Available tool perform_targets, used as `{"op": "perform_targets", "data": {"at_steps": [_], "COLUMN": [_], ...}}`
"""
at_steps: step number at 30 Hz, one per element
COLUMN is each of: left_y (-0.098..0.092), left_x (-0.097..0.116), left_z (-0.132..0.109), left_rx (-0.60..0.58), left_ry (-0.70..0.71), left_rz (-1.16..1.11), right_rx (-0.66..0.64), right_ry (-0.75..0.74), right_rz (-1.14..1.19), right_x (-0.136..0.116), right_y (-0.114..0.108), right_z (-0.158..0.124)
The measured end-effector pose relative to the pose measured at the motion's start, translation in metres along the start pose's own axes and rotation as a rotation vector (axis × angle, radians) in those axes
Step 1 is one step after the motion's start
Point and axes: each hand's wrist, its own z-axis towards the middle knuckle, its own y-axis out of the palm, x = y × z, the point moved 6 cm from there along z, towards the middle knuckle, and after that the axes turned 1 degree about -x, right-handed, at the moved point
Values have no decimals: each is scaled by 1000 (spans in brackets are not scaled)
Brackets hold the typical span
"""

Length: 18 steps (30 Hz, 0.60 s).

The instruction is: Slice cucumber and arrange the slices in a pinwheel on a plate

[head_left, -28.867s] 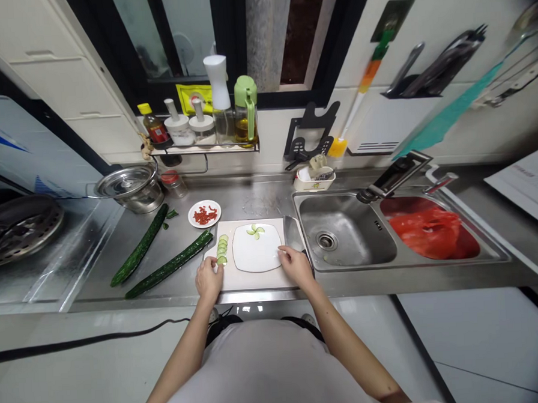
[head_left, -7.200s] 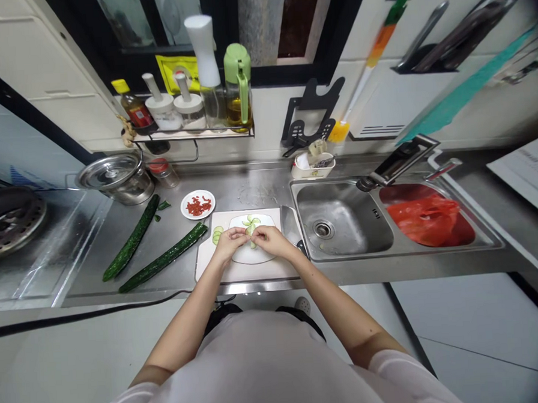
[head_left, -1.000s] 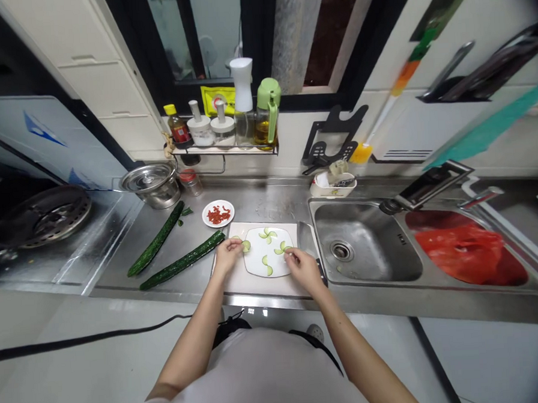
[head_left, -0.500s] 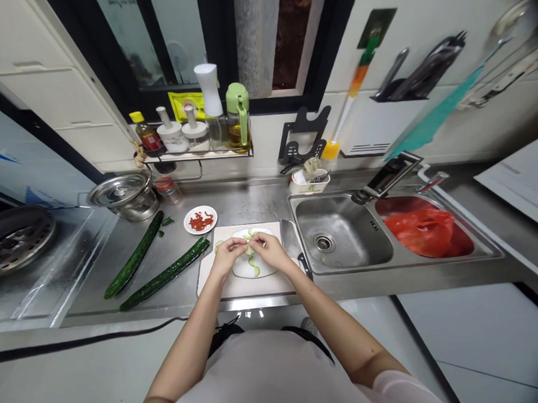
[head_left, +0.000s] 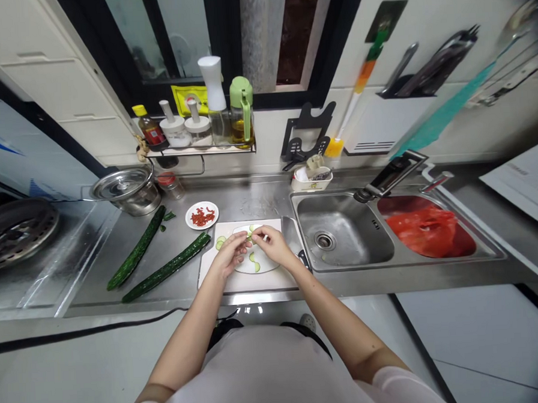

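Note:
Above the white plate (head_left: pixel 267 264), my left hand (head_left: pixel 231 252) and my right hand (head_left: pixel 272 244) meet fingertip to fingertip. Both are closed in a pinch on small pale-green cucumber slices (head_left: pixel 249 235), partly hidden by the fingers. On the plate lie a few more cucumber slices (head_left: pixel 255 263), two of them forming a curve near its front. The plate rests on a light cutting board (head_left: pixel 255 283). Further slices (head_left: pixel 220 242) sit on the board left of my left hand. A wide-bladed knife (head_left: pixel 290 233) lies along the board's right side, its dark handle towards me.
Two whole cucumbers (head_left: pixel 166 268) lie to the left. Behind them are a small dish (head_left: pixel 201 205) of chopped red pieces and a lidded steel pot (head_left: pixel 136 193). A double sink (head_left: pixel 342 222) with a red bag (head_left: pixel 426 232) is on the right. Seasoning bottles line a shelf (head_left: pixel 203 149).
My left hand has turned and drawn slightly away from the right, its fingers looser. The slices at the board's left show more. The whole view has shifted slightly.

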Motion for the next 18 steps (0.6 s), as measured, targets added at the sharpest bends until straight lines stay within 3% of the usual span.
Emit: {"op": "perform_targets", "data": {"at_steps": [7, 18], "left_y": [-3, -6], "left_x": [7, 11], "left_z": [1, 6], "left_rx": [37, 127], "left_ry": [55, 194], "left_rz": [34, 134], "right_rx": [-18, -20], "right_ry": [-20, 138], "right_rz": [-41, 65], "right_x": [-2, 12], "right_y": [0, 8], "right_z": [-3, -5]}}
